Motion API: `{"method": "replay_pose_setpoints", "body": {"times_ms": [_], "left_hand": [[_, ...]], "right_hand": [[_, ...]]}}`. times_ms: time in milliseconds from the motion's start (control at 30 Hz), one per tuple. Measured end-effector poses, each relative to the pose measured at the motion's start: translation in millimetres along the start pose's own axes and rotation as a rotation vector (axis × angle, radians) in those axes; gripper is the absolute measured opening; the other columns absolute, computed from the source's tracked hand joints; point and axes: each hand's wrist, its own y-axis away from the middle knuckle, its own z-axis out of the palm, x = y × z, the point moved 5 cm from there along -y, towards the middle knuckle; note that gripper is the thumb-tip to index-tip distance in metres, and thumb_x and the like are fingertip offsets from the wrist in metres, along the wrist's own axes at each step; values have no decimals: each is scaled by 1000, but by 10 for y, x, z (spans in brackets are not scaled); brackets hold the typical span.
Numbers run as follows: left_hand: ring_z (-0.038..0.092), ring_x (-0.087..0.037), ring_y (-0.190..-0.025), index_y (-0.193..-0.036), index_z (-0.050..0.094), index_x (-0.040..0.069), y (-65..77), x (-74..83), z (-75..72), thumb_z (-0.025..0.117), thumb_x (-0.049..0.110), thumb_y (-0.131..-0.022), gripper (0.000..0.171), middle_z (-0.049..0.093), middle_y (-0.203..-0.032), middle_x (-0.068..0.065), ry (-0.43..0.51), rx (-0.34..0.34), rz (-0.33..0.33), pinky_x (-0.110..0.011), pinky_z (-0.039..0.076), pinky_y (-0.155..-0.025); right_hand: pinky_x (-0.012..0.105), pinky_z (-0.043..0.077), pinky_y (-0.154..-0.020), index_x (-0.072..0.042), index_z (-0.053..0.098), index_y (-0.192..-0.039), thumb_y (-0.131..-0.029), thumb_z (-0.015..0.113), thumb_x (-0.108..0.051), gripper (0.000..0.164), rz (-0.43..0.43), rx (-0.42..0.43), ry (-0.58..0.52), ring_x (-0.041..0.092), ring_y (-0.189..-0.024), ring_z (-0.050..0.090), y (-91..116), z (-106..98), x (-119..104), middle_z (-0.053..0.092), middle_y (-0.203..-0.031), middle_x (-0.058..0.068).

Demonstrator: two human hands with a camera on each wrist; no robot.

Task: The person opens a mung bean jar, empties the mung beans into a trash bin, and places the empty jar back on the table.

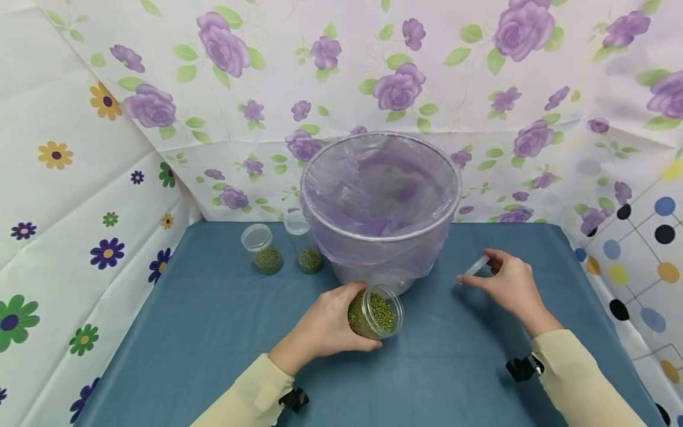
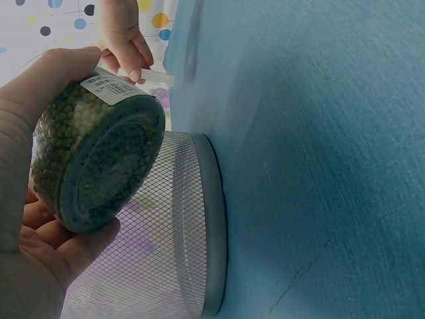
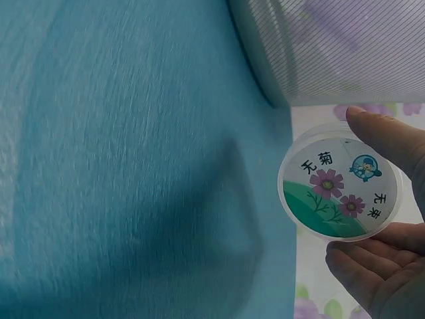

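Observation:
My left hand (image 1: 332, 323) grips a clear plastic jar (image 1: 376, 312) full of green mung beans, tilted with its uncovered mouth to the right. In the left wrist view the base of the jar (image 2: 113, 163) and a white barcode label (image 2: 109, 88) show. A round lid (image 3: 340, 183) with printed flowers and characters is pinched at its edge between the thumb and fingers of my right hand (image 1: 509, 286), above the cloth. Behind the jar stands a mesh bin (image 1: 352, 274) lined with a thin purple plastic bag (image 1: 373, 249); the jar is in front of its base.
Two lidded clear jars (image 1: 267, 259) (image 1: 309, 260), each partly filled with green beans, stand left of the bin. Blue cloth (image 1: 224, 350) covers the table. Flowered sheets (image 1: 256, 142) hang behind it and at its sides.

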Motion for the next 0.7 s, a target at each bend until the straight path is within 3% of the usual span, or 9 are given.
{"method": "replay_pose_setpoints", "body": {"times_ms": [700], "left_hand": [[58,-3,-93,-128,45,25,10,-45,9,80,60,-56,87,58,-109,12,7,-7,-11,-25,53,-80]], "right_hand": [[50,53,-79,-1,40,-141,-66,69,-67,104,26,-5,-3,38,-112,56,-138,158,106,56,-126,25]]}}
